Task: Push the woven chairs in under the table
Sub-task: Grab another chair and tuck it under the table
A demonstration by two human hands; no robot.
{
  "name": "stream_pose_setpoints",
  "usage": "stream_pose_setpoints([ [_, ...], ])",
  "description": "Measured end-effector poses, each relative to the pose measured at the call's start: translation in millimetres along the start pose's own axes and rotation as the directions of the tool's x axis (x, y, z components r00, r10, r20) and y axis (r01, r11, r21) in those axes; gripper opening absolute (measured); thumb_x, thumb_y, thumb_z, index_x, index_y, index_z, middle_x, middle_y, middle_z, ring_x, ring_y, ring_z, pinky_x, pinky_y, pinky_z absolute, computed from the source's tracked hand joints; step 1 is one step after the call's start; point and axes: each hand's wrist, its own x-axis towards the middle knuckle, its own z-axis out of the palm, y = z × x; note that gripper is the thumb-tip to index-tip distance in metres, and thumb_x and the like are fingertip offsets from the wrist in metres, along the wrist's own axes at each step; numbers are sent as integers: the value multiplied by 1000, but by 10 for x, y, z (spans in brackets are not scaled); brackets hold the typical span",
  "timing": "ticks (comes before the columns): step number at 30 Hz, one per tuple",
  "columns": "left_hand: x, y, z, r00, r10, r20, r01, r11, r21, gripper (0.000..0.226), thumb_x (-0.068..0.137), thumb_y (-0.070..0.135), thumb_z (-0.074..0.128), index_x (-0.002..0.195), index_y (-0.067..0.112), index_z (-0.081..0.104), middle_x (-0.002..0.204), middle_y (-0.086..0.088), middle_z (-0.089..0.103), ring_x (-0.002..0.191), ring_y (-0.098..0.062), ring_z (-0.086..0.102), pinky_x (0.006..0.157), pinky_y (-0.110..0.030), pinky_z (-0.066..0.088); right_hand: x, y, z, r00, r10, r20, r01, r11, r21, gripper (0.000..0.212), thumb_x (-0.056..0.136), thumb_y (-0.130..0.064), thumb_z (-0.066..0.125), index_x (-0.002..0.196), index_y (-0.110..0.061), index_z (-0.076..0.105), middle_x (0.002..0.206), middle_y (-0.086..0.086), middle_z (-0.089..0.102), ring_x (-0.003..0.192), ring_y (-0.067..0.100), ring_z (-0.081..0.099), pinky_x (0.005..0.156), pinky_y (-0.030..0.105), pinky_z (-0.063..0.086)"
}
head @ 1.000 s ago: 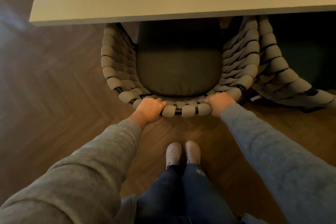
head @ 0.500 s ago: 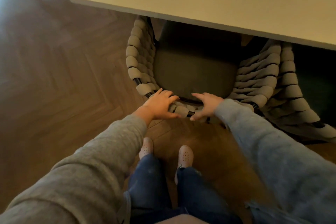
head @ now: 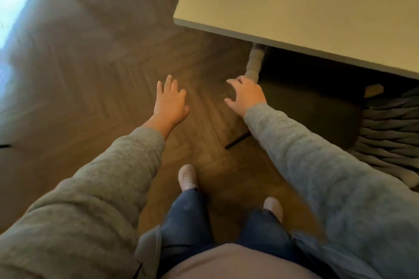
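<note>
Left hand (head: 171, 102) spread flat over floor (head: 108, 79), right hand (head: 246, 95) spread just beside woven chair (head: 254, 64) rim; both empty. Chair sits under counter (head: 306, 2).

The table (head: 306, 2) top is plain pale cream with a darker grey-green edge. The floor (head: 102, 70) is dark brown wood in a herringbone pattern, washed blue-white at the upper left. The woven chair (head: 253, 63) has thick taupe-grey bands, darker grey in the plaited weave at the right, with a dark olive-charcoal seat cushion (head: 313, 111) and a thin black leg (head: 238, 140). The sleeves (head: 108, 179) are heathered light grey, the jeans (head: 188, 217) dark blue with faint pale flecks, and the shoes (head: 187, 176) pale pinkish-beige dotted with small dark holes.
</note>
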Motion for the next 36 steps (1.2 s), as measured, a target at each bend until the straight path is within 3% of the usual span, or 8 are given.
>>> stream_pose_setpoints([
  [5, 306, -1086, -178, 999, 1, 51, -4, 998, 58, 52, 95, 36, 49, 142, 14, 43, 158, -17, 16, 148, -32, -1, 118, -53, 2, 517, -706, 3, 988, 3, -153, -1, 1000, 13, 52, 92, -34, 61, 140, -20, 48, 142, 9, 45, 132, 26, 41, 109, 43, 37],
  [10, 716, -1701, -388, 999, 25, 38, -28, 996, 85, 54, 95, 38, 49, 143, 15, 41, 159, -17, 13, 148, -32, -3, 117, -54, 2, 1092, -1273, -169, 977, -18, -214, 10, 999, -38, 53, 92, -34, 62, 140, -16, 48, 145, 14, 41, 137, 30, 35, 114, 44, 28],
  [18, 1955, -2195, -800, 994, 107, 12, -107, 992, 70, 56, 94, 32, 52, 145, 18, 37, 160, -17, 8, 148, -32, -4, 117, -55, 0, 2519, -1782, -432, 985, 38, -168, -60, 990, -124, 63, 93, -45, 57, 147, -21, 36, 155, 12, 26, 146, 29, 19, 120, 45, 17],
  [23, 2937, -2582, -1201, 985, 158, 66, -167, 974, 150, 62, 93, 36, 53, 149, 19, 31, 161, -16, 5, 148, -32, -4, 116, -56, 0, 3534, -1916, -688, 993, 71, -93, -85, 984, -156, 71, 93, -51, 55, 152, -22, 26, 161, 11, 14, 149, 29, 6, 120, 44, 6],
  [36, 5420, -3515, -2103, 961, 272, 52, -276, 938, 209, 64, 93, 29, 56, 150, 20, 27, 160, -17, 3, 148, -32, -5, 116, -58, 0, 5795, -2153, -1410, 960, 278, -45, -281, 953, -112, 81, 90, -53, 58, 154, -23, 18, 162, 13, 10, 150, 29, 0, 121, 48, 5],
])
